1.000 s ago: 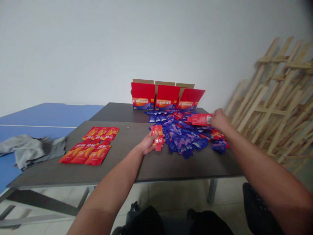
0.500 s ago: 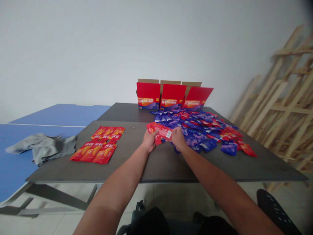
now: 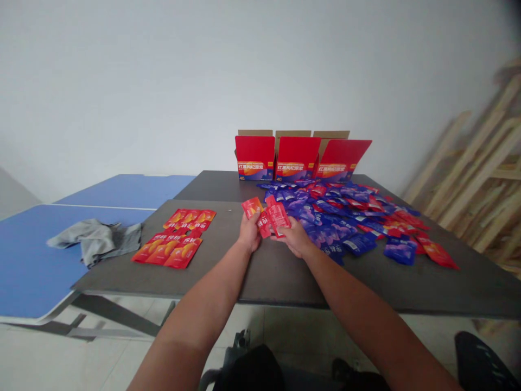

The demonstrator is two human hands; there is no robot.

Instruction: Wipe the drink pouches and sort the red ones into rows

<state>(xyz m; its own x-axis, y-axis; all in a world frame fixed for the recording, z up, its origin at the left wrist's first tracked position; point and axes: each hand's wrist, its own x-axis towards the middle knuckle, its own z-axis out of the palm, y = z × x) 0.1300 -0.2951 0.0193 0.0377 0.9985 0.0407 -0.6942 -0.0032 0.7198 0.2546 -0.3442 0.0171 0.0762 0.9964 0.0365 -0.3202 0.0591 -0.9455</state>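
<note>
Above the middle of the dark table, my left hand [image 3: 249, 233] is closed on a red-and-orange pouch [image 3: 252, 206], front side up. Whether a second one lies beneath its thumb I cannot tell. Close beside it, my right hand [image 3: 296, 237] grips another red pouch [image 3: 278, 216], its printed back facing me. The two pouches meet or overlap between the hands. To the left, red pouches [image 3: 167, 250] lie in two neat overlapping rows. A loose heap of blue pouches [image 3: 325, 231] and red pouches [image 3: 437, 252] spreads to the right of my hands.
Three open red cartons [image 3: 255, 155] stand in a row at the table's back. A grey cloth [image 3: 97, 239] lies on the blue table [image 3: 28, 271] at left. Wooden frames [image 3: 492, 157] lean at the right. The dark table's front edge [image 3: 285, 304] runs below my forearms.
My right hand has turned its pouch from lying crosswise to pointing upward, beside the left hand's pouch, whose front now shows. The view has shifted slightly left.
</note>
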